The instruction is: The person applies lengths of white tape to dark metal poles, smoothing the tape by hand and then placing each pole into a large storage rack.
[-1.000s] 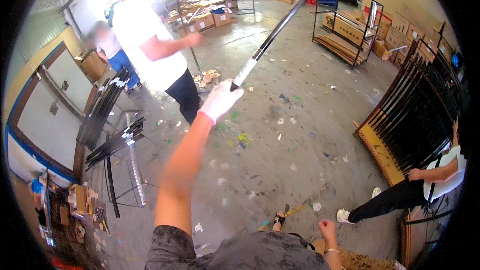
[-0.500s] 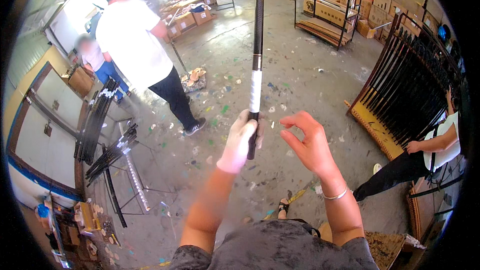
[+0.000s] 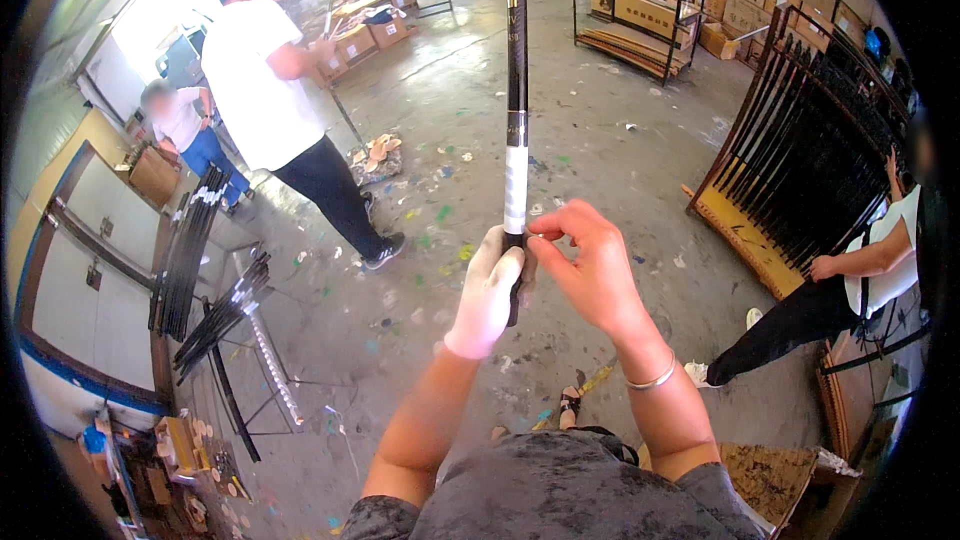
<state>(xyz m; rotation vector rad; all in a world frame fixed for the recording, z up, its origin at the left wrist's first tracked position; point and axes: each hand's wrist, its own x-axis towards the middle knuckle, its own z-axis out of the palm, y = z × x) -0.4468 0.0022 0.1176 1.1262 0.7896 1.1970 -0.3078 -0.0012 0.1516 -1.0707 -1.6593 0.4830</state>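
Note:
A long black rod (image 3: 516, 70) with a white and silver band stands upright in front of me, its top running out of the picture. My left hand (image 3: 487, 292), in a white glove, is closed around the rod's lower end. My right hand (image 3: 592, 262), bare with a thin bracelet at the wrist, pinches the rod just below the white band with thumb and fingertips.
A person in a white shirt (image 3: 268, 90) stands at left; another crouches behind by cardboard boxes (image 3: 362, 38). A seated person (image 3: 860, 275) at right touches a rack of black rods (image 3: 810, 150). More rods lie on a metal stand (image 3: 215, 310) at left.
The rod has swung from slanting up-right to vertical and come closer. My right hand has risen from my lap and taken hold of the rod beside the left.

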